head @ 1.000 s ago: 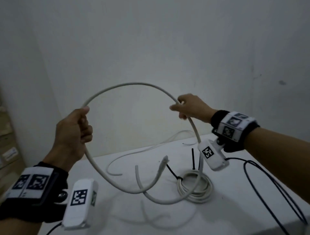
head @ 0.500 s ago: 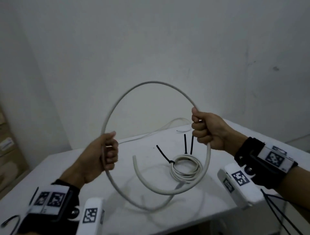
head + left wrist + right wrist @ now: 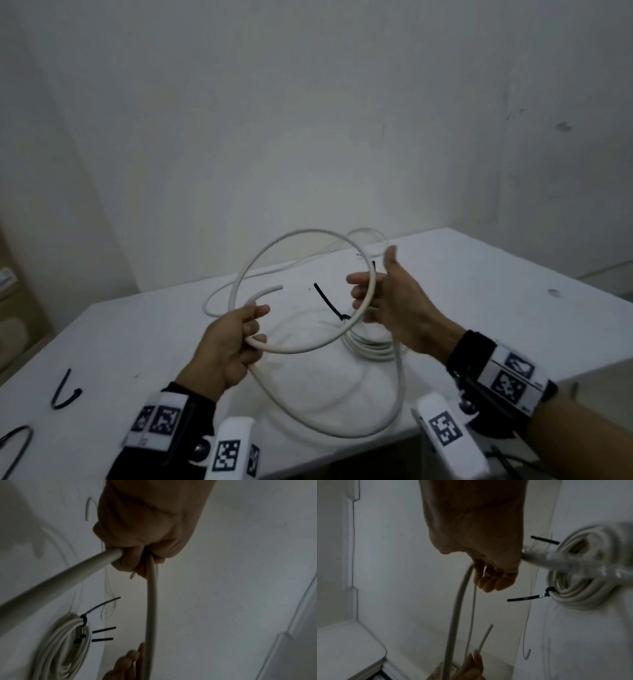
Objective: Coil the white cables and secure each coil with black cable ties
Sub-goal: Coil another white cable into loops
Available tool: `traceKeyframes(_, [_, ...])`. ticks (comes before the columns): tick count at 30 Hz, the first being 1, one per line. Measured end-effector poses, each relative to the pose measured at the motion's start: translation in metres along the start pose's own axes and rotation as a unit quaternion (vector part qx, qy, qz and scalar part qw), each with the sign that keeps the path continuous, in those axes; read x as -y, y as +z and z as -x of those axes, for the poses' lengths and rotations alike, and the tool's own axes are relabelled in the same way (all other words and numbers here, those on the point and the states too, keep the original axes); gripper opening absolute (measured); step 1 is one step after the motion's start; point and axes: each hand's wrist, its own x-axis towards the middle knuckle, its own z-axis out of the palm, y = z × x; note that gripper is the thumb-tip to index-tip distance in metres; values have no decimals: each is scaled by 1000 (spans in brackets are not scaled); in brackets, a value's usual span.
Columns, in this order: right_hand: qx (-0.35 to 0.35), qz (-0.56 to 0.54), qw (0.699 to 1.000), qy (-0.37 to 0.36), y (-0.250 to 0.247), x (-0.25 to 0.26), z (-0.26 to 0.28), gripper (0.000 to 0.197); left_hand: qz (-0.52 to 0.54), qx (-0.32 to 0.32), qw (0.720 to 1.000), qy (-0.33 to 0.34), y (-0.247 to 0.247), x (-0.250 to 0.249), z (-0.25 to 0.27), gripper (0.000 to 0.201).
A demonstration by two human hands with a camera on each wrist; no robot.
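My left hand (image 3: 251, 325) grips a thick white cable (image 3: 291, 236) where its turns cross, holding two loose loops above the table. One loop rises behind, the other sags toward the table's front edge (image 3: 397, 394). The cable's free end (image 3: 279, 287) sticks out above my left thumb. My right hand (image 3: 373, 284) has its thumb up and fingers relaxed, and the cable runs across those fingers. The left wrist view shows the left hand (image 3: 137, 545) curled round the cable (image 3: 68, 574). In the right wrist view the cable (image 3: 458, 601) lies beside the slack fingers (image 3: 489, 582).
A finished white coil (image 3: 370, 346) bound with black ties (image 3: 329, 303) lies on the white table (image 3: 496, 308) under my right hand. A thinner loose white cable (image 3: 219, 301) trails toward the back wall. Spare black ties (image 3: 65, 390) lie at the front left.
Both hands have come down and closer together, and the one big loop is now two smaller turns. My right hand has loosened from a fist on the cable to relaxed fingers.
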Motion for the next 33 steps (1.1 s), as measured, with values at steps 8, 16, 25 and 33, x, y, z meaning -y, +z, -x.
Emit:
traceKeyframes(8, [-136,451,881,-49,-71,-11,-21,21,-94,-9,995,14,-30,3,-16,32])
traceKeyframes(16, [-89,583,802,92,-76,-32,-48,19,-117,48,991,34,-8,2,-22,34])
traceKeyframes(25, [-147,463,873,52,-81,-10,-76,15,-139,90,985,46,10,-6,-28,35])
traceKeyframes(33, [-120,541,829,75,-86,-24,-83,12,-143,105,983,54,30,-11,-33,32])
